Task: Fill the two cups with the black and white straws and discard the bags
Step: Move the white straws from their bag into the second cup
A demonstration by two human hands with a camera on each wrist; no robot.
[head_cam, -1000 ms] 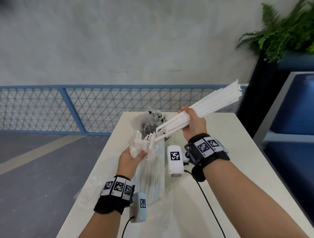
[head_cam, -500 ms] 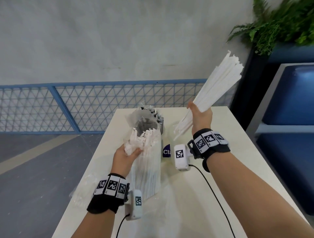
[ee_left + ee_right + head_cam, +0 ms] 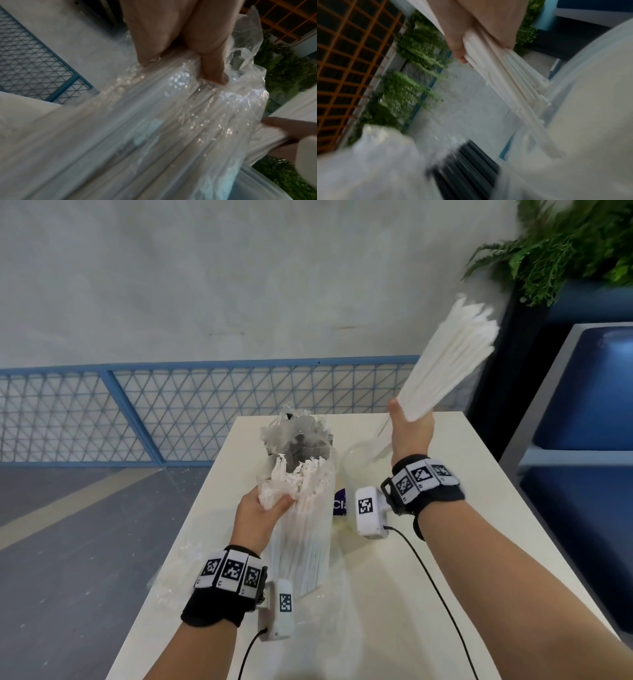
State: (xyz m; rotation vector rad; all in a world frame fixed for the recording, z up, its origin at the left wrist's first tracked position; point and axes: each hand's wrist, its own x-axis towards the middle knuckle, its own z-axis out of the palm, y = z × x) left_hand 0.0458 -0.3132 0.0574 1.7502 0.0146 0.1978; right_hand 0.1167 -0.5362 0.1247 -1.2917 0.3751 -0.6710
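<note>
Bag (image 3: 197, 102) clear glossy plastic, crinkly; white straws (image 3: 445, 364) matt.

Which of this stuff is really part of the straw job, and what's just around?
Part of the job:
white straws in right hand
bag of white straws in left hand
bag of black straws
cup

Just around:
fern
blue fence

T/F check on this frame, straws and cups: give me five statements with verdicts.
1. The right hand grips a bundle of white straws. True.
2. The bundle's lower ends point into the clear cup. True.
3. The left hand is empty. False: it holds the top of the plastic bag of white straws.
4. That bag lies flat on the table. False: it stands upright.
5. The black straws are in the right hand. False: they stay in their own bag behind.
</note>
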